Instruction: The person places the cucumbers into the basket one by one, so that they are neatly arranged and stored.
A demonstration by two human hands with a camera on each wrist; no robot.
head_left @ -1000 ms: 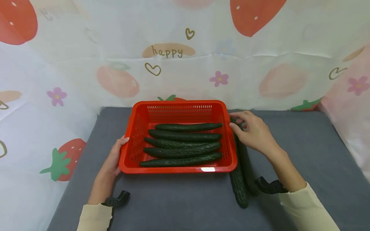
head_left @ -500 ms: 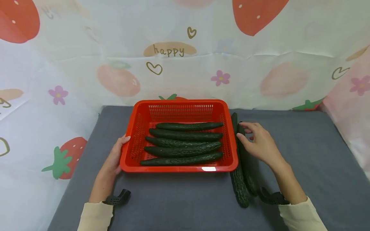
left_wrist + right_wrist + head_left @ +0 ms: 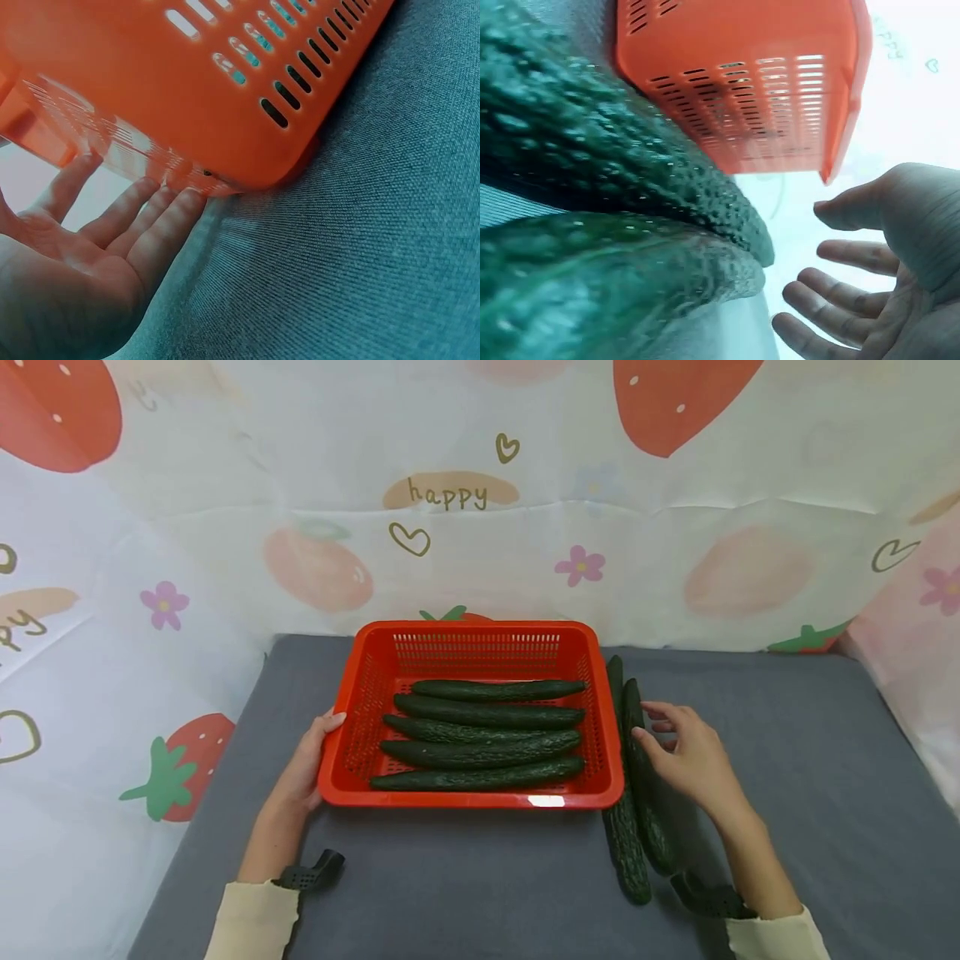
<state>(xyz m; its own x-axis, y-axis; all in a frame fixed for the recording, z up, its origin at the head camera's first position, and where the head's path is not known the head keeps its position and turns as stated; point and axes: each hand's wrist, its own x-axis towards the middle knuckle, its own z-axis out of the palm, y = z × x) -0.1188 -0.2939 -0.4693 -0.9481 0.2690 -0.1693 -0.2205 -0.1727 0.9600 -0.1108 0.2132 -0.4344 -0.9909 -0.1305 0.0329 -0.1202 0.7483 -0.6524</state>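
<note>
My left hand (image 3: 306, 764) is at the left side of a red plastic basket (image 3: 450, 800), one fingertip at its rim. The left wrist view shows nearly straight fingers (image 3: 161, 236) touching the slotted outer wall. Several dark green cucumbers (image 3: 480, 776) lie crosswise in the basket. Right of it, two more lie lengthwise on the cloth: a nearer cucumber (image 3: 628, 852) partly under the basket's rim, and an outer cucumber (image 3: 654, 835) beside it. My right hand (image 3: 693, 760) hovers beside the outer one, fingers loosely bent and holding nothing; the right wrist view shows a gap between them.
Grey cloth (image 3: 465, 877) covers the table. Behind it hangs a white curtain (image 3: 630, 527) printed with fruit, flowers and hearts, close behind the basket. Black wrist straps sit at both sleeves.
My right hand has drawn back from the basket's right rim, toward me and to the right, uncovering the far ends of the two outside cucumbers. The left hand stays at the basket.
</note>
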